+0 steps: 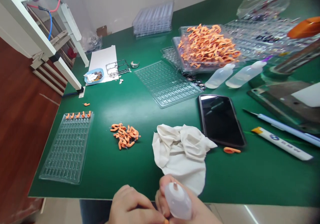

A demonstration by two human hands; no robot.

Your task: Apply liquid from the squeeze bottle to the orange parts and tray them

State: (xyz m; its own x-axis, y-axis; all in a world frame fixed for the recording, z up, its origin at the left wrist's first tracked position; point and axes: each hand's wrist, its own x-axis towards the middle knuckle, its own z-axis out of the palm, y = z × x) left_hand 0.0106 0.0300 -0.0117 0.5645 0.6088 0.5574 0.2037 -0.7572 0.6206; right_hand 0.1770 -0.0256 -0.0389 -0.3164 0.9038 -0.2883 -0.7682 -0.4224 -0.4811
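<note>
At the front edge of the table, my right hand is wrapped around a translucent squeeze bottle with its nozzle end pointing up and away. My left hand is closed beside it, fingertips pinched on a small orange curved plastic part, of which only a bit shows at the bottom edge. Just beyond my hands lies a crumpled white cloth. A small pile of orange curved parts sits to the left of the cloth. Further left, a clear compartment tray carries several orange parts along its far row.
A phone, a white pen-like tool and a metal stand occupy the right side. Behind are two squeeze bottles, a heaped tray of orange parts and another clear tray. A white frame rises at left.
</note>
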